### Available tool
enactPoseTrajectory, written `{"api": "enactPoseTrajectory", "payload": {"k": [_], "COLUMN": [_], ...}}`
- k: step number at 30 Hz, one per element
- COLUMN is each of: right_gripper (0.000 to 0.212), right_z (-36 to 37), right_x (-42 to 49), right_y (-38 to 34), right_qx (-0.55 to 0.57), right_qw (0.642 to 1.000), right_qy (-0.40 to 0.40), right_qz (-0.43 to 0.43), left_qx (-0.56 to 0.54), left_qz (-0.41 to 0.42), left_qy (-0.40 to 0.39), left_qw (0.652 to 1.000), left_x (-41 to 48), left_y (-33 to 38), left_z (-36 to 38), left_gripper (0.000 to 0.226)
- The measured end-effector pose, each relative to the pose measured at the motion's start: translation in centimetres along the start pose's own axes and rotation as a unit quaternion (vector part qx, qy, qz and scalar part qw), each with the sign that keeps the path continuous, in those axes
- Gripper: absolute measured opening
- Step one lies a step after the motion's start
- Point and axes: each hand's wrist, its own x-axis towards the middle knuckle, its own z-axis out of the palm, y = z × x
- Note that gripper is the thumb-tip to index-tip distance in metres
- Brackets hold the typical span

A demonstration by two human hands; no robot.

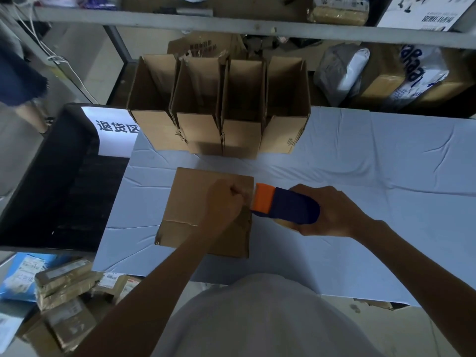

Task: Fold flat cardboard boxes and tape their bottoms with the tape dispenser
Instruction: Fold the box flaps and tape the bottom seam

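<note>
A box [190, 202] is positioned bottom-up on the near part of the table [373, 176], which is covered with a pale cloth. The closed bottom flaps are turned toward the camera.

The left hand [226, 202] is placed on the box, close to its right edge. Its fingers are curled tightly into a fist. A short, glossy strip of tape [250, 195] is seen between this hand and the dispenser [286, 206]; the strip appears to be pinched by the curled fingers, though the grip itself is hidden by the back of the hand.

The dispenser is held by the right hand [329, 212], just beside the right edge of the box. The fingers are wrapped around the dark blue body from behind and below, pressed together. The orange front end is pointed toward the left hand and is located at the box edge.

Four open boxes [219, 112] are stood in a row at the far edge of the table, touching side by side, with their openings up.

A black bin [51, 181] is set to the left of the table, and a white sign [113, 132] is laid on its far end. A shelf [231, 24] is mounted above, with wrapped parcels [386, 73] stored beneath it at the right. Further packages [64, 289] are piled on the floor at the lower left.
</note>
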Motion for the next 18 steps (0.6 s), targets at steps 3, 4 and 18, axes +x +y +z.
{"api": "enactPoseTrajectory", "payload": {"k": [3, 4, 18], "right_gripper": [0.057, 0.057, 0.058], "right_z": [-0.3, -0.3, -1.5], "right_x": [-1.5, -1.6, -0.2], "right_y": [1.2, 1.5, 2.6], "right_qx": [0.0, 0.003, -0.044], "right_qw": [0.999, 0.999, 0.995], "right_qy": [-0.005, -0.01, -0.042], "right_qz": [0.044, 0.042, 0.083], "left_qx": [0.006, 0.014, -0.033], "left_qz": [-0.019, -0.02, -0.014], "left_qy": [0.019, 0.008, 0.048], "left_qw": [1.0, 1.0, 0.998], "left_x": [1.1, 1.4, 0.9], "left_y": [-1.7, -2.2, -5.4], "left_z": [-2.1, -2.5, -0.8], "left_gripper": [0.013, 0.014, 0.013]}}
